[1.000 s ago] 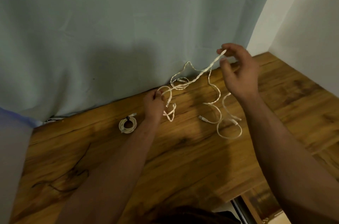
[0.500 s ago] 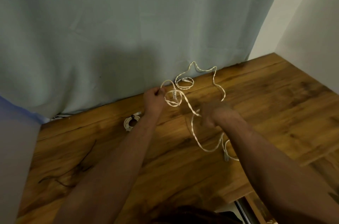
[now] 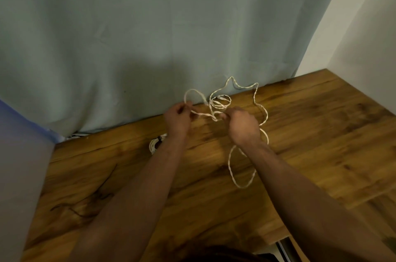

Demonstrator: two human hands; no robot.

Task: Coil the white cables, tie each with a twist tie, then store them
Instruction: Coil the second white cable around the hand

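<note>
**Right hand came up to meet the left: coiling step in hand**

Your right hand (image 3: 243,125) moved up from mid-tabletop toward the curtain (image 3: 150,47), closing most of the gap to your left hand (image 3: 177,119).

- Pose: both hands hovered low over the tabletop (image 3: 321,133), backs up, forearms converging.
- Left fingers (image 3: 188,104) pinched a raised loop of the white cable (image 3: 267,114) at the curtain's foot.
- Right fingers (image 3: 224,115) were curled round the strand beside a small loop; you could not see the exact pinch.
- The remaining cable sprawled loose to the right and back toward you.
- A tied coil (image 3: 154,145) lay by your left forearm, partly covered.

Judged: you were early in coiling this cable. The next move probably called for feeding the strand into the left hand's loop in even turns, drawing in slack without snagging.
</note>
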